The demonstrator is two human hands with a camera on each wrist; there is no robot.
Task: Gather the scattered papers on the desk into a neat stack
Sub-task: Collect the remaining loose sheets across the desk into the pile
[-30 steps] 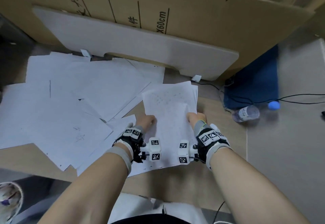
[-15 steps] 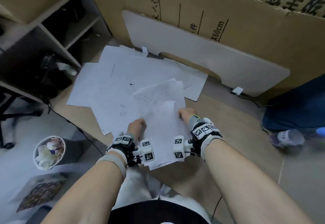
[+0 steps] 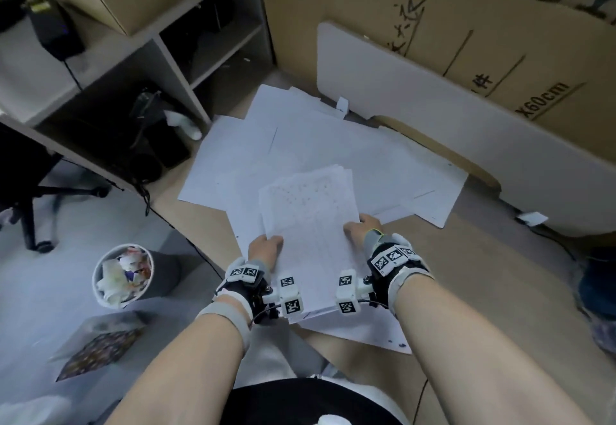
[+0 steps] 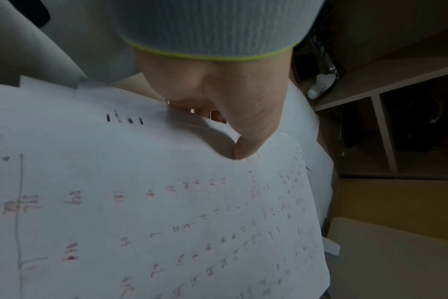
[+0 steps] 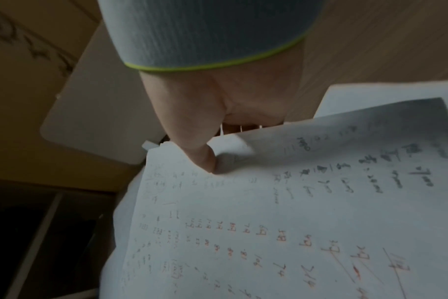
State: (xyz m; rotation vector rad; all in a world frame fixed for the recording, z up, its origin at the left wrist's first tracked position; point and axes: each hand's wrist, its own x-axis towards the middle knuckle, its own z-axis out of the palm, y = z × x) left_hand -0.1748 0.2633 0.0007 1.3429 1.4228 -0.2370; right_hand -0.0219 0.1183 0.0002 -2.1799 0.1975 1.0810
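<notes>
while loose sheets point(image 3: 300, 144) lie scattered on the desk point(image 3: 483, 274), left hand point(image 3: 265, 247) and right hand point(image 3: 361, 227) each pinch a side edge of the gathered stack point(image 3: 310, 224), thumbs on top, above the desk's near edge.

A large flattened cardboard sheet point(image 3: 466, 18) with black handwriting leans behind a pale rounded board point(image 3: 450, 118) at the back of a light wood surface point(image 3: 483, 291). To the left, open shelving point(image 3: 173, 54) holds dark items and cables. On the grey floor point(image 3: 40, 291) stand a full wastebasket point(image 3: 122, 274) and an office chair base point(image 3: 33, 198).
</notes>
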